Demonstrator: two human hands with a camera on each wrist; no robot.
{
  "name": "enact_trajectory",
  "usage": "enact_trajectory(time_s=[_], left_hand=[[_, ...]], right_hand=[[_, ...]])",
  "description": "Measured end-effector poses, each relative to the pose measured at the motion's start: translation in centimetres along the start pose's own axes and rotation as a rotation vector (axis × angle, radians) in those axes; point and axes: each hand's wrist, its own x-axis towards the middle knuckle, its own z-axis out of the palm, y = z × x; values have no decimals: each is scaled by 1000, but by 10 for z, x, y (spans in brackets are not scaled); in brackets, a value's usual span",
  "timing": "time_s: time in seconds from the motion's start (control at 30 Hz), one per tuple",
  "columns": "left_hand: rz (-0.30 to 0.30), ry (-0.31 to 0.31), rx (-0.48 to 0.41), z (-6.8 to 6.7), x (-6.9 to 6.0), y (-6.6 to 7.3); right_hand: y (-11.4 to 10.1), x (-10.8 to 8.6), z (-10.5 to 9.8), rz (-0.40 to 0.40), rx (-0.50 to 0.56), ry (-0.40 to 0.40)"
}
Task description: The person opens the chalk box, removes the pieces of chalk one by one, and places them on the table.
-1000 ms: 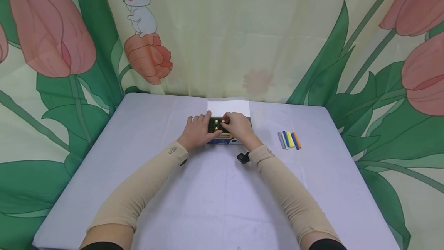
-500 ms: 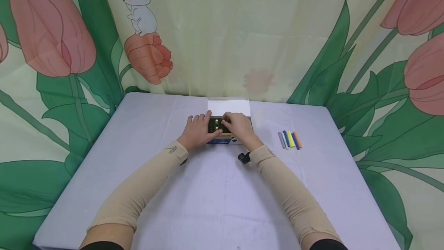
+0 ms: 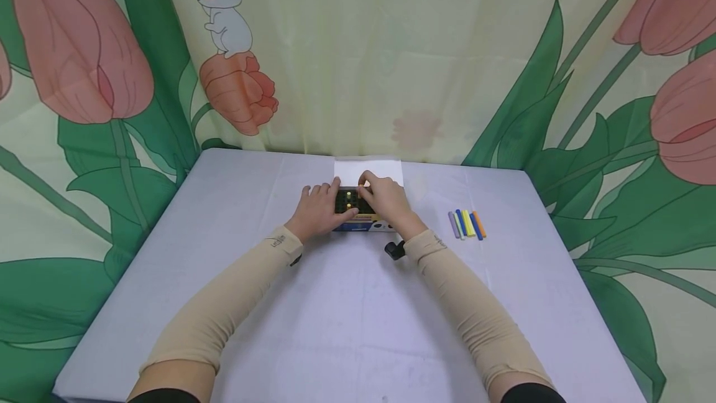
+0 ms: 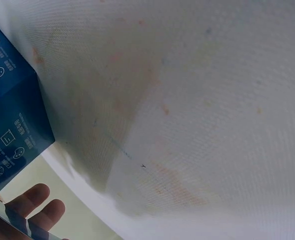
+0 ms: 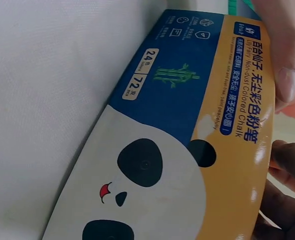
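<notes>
A chalk box [image 3: 358,227] stands at the back middle of the table, its dark top [image 3: 342,203] showing a few yellow chalk ends [image 3: 349,205]. My left hand [image 3: 316,211] rests against the box's left end, fingers extended and thumb along the near top edge. Above the box, my right hand [image 3: 388,201] pinches an orange chalk stick [image 3: 360,192] between thumb and index finger; most of it is hidden. The right wrist view shows the box's printed panda front [image 5: 152,165], and the left wrist view its blue end [image 4: 17,120].
Several chalk sticks [image 3: 467,224], purple, green, blue, yellow and orange, lie in a row to the right on the white-covered table [image 3: 347,316]. A white flap [image 3: 366,170] stands behind the box. A tulip-printed curtain [image 3: 358,67] closes off the back.
My right hand has risen slightly from the box top, its index finger shifting up and back, and the orange chalk shows between the fingertips. My left hand has stayed in place.
</notes>
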Motion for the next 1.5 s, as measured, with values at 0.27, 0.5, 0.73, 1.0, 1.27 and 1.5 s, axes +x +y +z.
enact_trajectory(time_s=[0.27, 0.5, 0.73, 1.0, 1.27, 1.5], left_hand=[[-2, 5, 8, 0, 1, -1], [1, 5, 14, -2, 2, -1], [-4, -3, 27, -4, 4, 0], [-10, -18, 31, -3, 2, 0], [-5, -15, 21, -2, 0, 1], [-7, -15, 18, -1, 0, 2]], right_hand=[[0, 3, -3, 3, 24, 18], [-1, 4, -12, 2, 41, 20], [-1, 6, -21, 1, 3, 72], [-1, 5, -27, 4, 5, 93], [3, 3, -29, 26, -9, 114], [8, 1, -38, 20, -9, 157]])
